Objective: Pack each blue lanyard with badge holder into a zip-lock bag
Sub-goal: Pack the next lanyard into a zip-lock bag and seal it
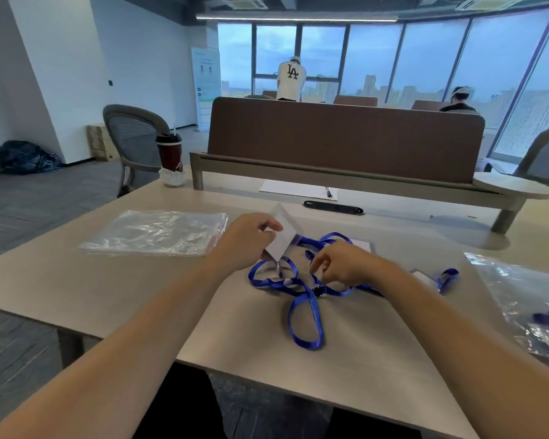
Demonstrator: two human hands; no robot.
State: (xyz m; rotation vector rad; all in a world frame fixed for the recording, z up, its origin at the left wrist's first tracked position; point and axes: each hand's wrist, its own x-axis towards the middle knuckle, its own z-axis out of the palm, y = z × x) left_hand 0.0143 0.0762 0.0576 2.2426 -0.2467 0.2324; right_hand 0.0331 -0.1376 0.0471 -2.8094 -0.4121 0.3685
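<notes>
A single head-worn wide-angle view looks forward and down over the counter (114, 289) from close above, with the room's far windows (374, 58) in its upper part.

An open-plan office, high up: shared desk (76, 280) with brown divider panel (343, 137), mesh chair (130, 137), paper and pen (298, 189), floor-to-ceiling windows (377, 58) over what looks like a hazy city skyline.
</notes>
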